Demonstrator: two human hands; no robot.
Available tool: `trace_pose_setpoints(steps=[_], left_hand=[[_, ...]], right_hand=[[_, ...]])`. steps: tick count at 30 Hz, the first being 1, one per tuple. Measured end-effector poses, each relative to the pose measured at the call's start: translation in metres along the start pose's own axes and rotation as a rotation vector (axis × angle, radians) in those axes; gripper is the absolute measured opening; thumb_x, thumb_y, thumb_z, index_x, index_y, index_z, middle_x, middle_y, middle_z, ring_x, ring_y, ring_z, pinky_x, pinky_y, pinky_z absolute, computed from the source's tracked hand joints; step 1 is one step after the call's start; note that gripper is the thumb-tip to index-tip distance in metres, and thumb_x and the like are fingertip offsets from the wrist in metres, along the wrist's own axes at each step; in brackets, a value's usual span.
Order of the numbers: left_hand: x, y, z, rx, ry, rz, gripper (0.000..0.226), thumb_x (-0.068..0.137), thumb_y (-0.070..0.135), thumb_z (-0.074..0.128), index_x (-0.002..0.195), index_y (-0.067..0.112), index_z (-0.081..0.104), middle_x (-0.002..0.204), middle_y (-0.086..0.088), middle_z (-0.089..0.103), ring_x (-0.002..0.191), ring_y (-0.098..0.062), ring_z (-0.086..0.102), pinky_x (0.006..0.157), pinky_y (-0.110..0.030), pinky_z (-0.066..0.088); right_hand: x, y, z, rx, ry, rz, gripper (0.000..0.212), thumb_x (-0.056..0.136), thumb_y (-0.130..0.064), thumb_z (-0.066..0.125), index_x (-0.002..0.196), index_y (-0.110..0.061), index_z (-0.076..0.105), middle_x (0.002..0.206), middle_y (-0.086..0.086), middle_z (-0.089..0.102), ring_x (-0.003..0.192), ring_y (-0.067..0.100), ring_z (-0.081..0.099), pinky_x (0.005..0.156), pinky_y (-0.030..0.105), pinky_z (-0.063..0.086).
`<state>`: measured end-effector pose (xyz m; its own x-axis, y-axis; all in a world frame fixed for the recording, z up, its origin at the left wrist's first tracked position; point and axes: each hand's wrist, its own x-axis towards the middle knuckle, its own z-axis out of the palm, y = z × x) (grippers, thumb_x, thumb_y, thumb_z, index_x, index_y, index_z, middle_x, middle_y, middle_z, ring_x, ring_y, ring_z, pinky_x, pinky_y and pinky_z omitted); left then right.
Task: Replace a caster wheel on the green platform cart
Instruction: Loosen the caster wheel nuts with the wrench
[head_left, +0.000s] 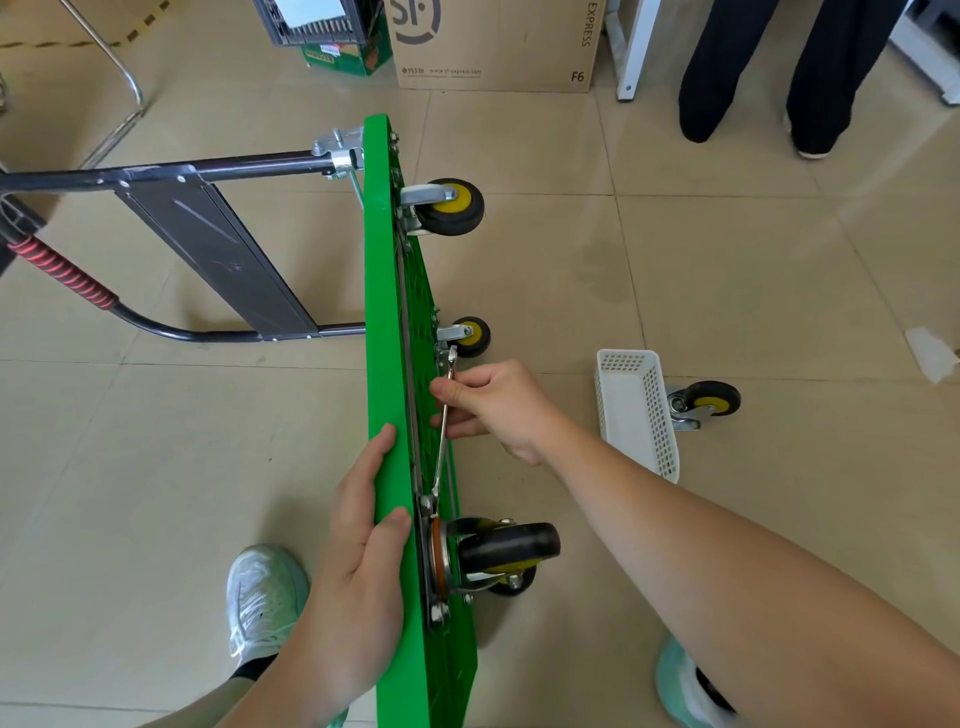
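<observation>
One white perforated basket (655, 415), loose caster wheel (710, 399) just beside it

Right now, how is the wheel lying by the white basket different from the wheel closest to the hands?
The loose wheel lies on the floor beside the basket; the near wheel is fixed to the green cart. The loose wheel shows its yellow hub; the near wheel shows mostly black tread. Both are black casters with metal brackets.
</observation>
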<state>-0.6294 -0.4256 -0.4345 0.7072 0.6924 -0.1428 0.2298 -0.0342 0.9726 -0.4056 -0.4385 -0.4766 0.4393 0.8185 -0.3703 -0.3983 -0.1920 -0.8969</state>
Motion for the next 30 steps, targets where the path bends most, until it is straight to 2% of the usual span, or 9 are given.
trace_pose_setpoints(steps=[3, 5, 6, 9, 11, 15, 18, 27, 30], left_hand=[[0.001, -0.003, 0.000, 0.008, -0.001, 0.006, 0.065, 0.084, 0.044, 0.042, 0.148, 0.058, 0.035, 0.153, 0.028, 0.041, 0.146, 0.000, 0.035, 0.121, -0.049, 0.027], [0.001, -0.005, 0.000, 0.004, -0.003, 0.003, 0.065, 0.085, 0.044, 0.043, 0.148, 0.059, 0.035, 0.152, 0.028, 0.041, 0.145, 0.000, 0.036, 0.120, -0.049, 0.028], [0.001, -0.007, 0.000, -0.005, -0.002, 0.001, 0.066, 0.084, 0.044, 0.043, 0.148, 0.058, 0.035, 0.152, 0.028, 0.042, 0.144, -0.001, 0.037, 0.120, -0.050, 0.029], [0.002, -0.010, 0.000, -0.038, 0.001, -0.003, 0.067, 0.083, 0.042, 0.045, 0.148, 0.057, 0.037, 0.154, 0.023, 0.043, 0.146, -0.008, 0.038, 0.119, -0.052, 0.029], [0.003, -0.012, -0.001, -0.033, 0.003, -0.003, 0.067, 0.084, 0.042, 0.045, 0.148, 0.056, 0.037, 0.155, 0.022, 0.042, 0.147, -0.009, 0.038, 0.119, -0.052, 0.029], [0.003, -0.014, -0.002, -0.021, 0.001, 0.003, 0.067, 0.085, 0.042, 0.044, 0.150, 0.056, 0.035, 0.155, 0.025, 0.040, 0.146, -0.006, 0.037, 0.119, -0.052, 0.029], [0.003, -0.014, -0.001, -0.020, -0.003, 0.000, 0.067, 0.083, 0.043, 0.044, 0.148, 0.058, 0.035, 0.153, 0.026, 0.041, 0.145, -0.005, 0.038, 0.119, -0.052, 0.030], [0.004, -0.014, -0.001, -0.050, -0.005, 0.002, 0.066, 0.085, 0.042, 0.045, 0.149, 0.056, 0.036, 0.155, 0.022, 0.041, 0.146, -0.010, 0.038, 0.118, -0.054, 0.030], [0.003, -0.011, 0.000, -0.048, 0.000, 0.005, 0.066, 0.084, 0.042, 0.045, 0.148, 0.057, 0.037, 0.154, 0.023, 0.042, 0.146, -0.010, 0.038, 0.119, -0.053, 0.030]], right_hand=[[0.005, 0.003, -0.006, 0.037, 0.013, 0.074, 0.016, 0.087, -0.019, 0.079, 0.096, -0.006, 0.074, 0.087, 0.009, 0.078, 0.079, 0.028, 0.077, 0.067, 0.032, 0.062], [0.005, 0.007, -0.006, -0.029, -0.010, 0.133, 0.030, 0.086, -0.020, 0.080, 0.106, 0.001, 0.072, 0.097, 0.015, 0.076, 0.080, 0.028, 0.077, 0.070, 0.033, 0.062], [0.004, 0.011, -0.003, -0.086, -0.029, 0.139, 0.032, 0.086, -0.020, 0.080, 0.108, 0.002, 0.072, 0.096, 0.014, 0.076, 0.079, 0.026, 0.077, 0.069, 0.032, 0.062], [-0.001, 0.026, 0.006, -0.129, -0.001, 0.071, 0.008, 0.085, -0.014, 0.080, 0.093, -0.011, 0.078, 0.085, 0.004, 0.078, 0.077, 0.017, 0.075, 0.070, 0.031, 0.062], [-0.001, 0.025, 0.003, -0.075, 0.022, 0.065, 0.003, 0.087, -0.011, 0.078, 0.088, -0.013, 0.077, 0.085, 0.003, 0.077, 0.077, 0.018, 0.076, 0.070, 0.031, 0.062], [0.004, 0.008, -0.014, -0.025, 0.032, 0.097, 0.014, 0.091, -0.013, 0.074, 0.099, -0.002, 0.071, 0.090, 0.010, 0.076, 0.080, 0.026, 0.077, 0.075, 0.038, 0.063], [0.004, 0.000, -0.016, -0.025, 0.031, 0.095, 0.019, 0.089, -0.016, 0.076, 0.101, -0.001, 0.071, 0.086, 0.009, 0.078, 0.079, 0.027, 0.077, 0.069, 0.033, 0.062], [0.008, -0.005, -0.013, 0.052, 0.023, 0.136, 0.020, 0.088, -0.019, 0.077, 0.096, -0.002, 0.070, 0.075, 0.007, 0.077, 0.076, 0.029, 0.077, 0.064, 0.033, 0.062], [0.008, -0.006, -0.006, 0.056, 0.000, 0.165, 0.019, 0.088, -0.017, 0.077, 0.098, -0.002, 0.070, 0.079, 0.010, 0.076, 0.074, 0.028, 0.077, 0.064, 0.033, 0.062]])
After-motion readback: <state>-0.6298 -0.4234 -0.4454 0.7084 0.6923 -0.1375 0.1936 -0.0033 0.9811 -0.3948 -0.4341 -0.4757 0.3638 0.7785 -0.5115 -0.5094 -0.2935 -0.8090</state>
